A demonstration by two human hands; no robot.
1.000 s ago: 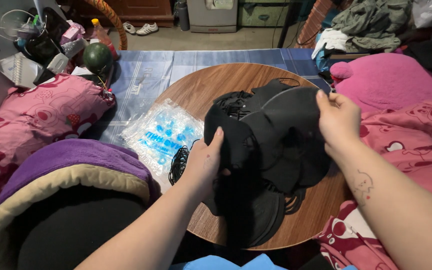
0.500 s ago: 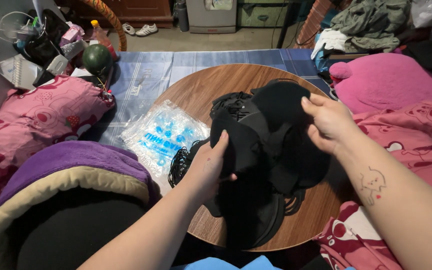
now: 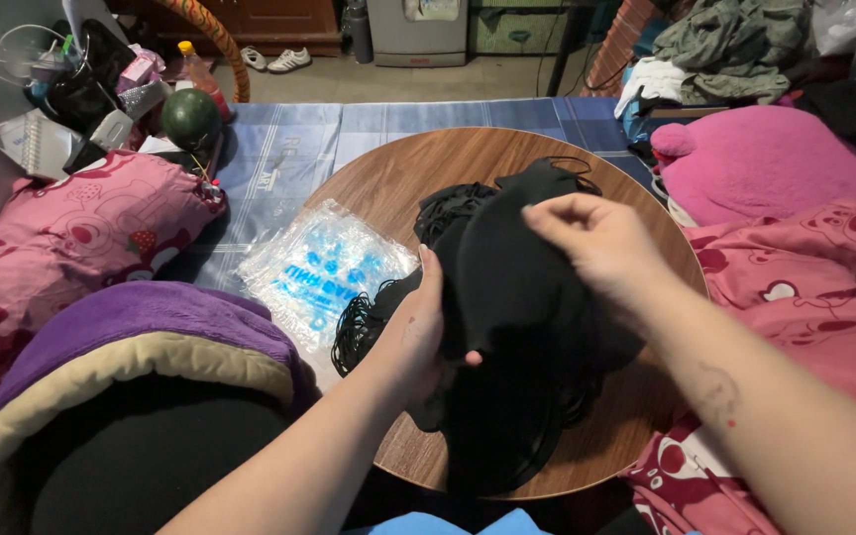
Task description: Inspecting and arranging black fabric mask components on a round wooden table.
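A stack of black fabric pieces [image 3: 517, 297] sits above the middle of the round wooden counter [image 3: 418, 168], held between both hands. The left hand [image 3: 418, 332] grips the stack's left edge, fingers curled under and thumb pressed against the cloth. The right hand [image 3: 596, 238] is closed in a pinch on the stack's upper right part, fingertips gathered on the fabric. More black pieces with thin loops [image 3: 359, 327] lie beneath and to the left of the stack on the counter; how many cannot be told. Just left of these, a clear plastic bag with blue print [image 3: 319, 267] lies flat, half on the counter and half on a blue checked cloth [image 3: 289, 149] spread on the floor. On the near left is a purple and tan cushion [image 3: 121, 347], and beyond it a pink patterned pillow [image 3: 61, 238]. At the far left a green round ball [image 3: 190, 117] sits among cluttered small items. On the right lie a pink plush cushion [image 3: 785, 159] and pink patterned bedding [image 3: 814, 267]. A pair of white shoes [image 3: 277, 59] stands on the far floor.
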